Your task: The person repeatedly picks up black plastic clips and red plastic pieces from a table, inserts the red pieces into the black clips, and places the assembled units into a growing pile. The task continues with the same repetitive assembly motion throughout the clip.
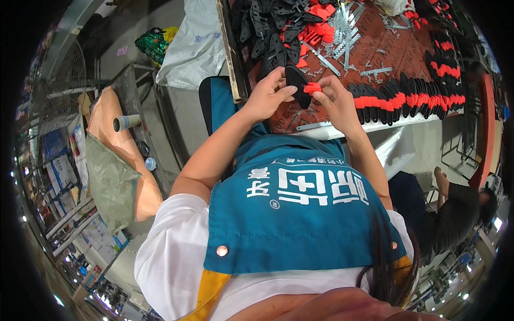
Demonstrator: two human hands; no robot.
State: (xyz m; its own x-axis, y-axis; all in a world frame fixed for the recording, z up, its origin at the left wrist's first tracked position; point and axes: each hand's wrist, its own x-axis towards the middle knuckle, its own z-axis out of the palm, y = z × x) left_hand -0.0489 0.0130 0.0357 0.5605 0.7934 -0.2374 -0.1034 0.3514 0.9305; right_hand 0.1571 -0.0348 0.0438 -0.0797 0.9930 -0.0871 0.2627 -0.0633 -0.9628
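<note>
Just above the near edge of the red-brown worktable (289,118), my left hand (266,97) pinches a dark, pointed black plastic part (296,78). Between the thumb and fingers of my right hand (337,102) is a small red plastic piece (312,87). Its end meets the side of the black part; whether it sits inside a slot I cannot tell. A long row of black parts with red pieces (393,100) stands packed side by side beyond my right wrist. Loose black parts (272,33) and red pieces (321,29) lie heaped past my hands.
Toothed metal strips (345,44) and small screws scatter over the table. A wooden rail (232,59) edges its left side. Further left are a white sack (194,48) and a bench with a cup (126,123). Another person (455,216) sits at the right.
</note>
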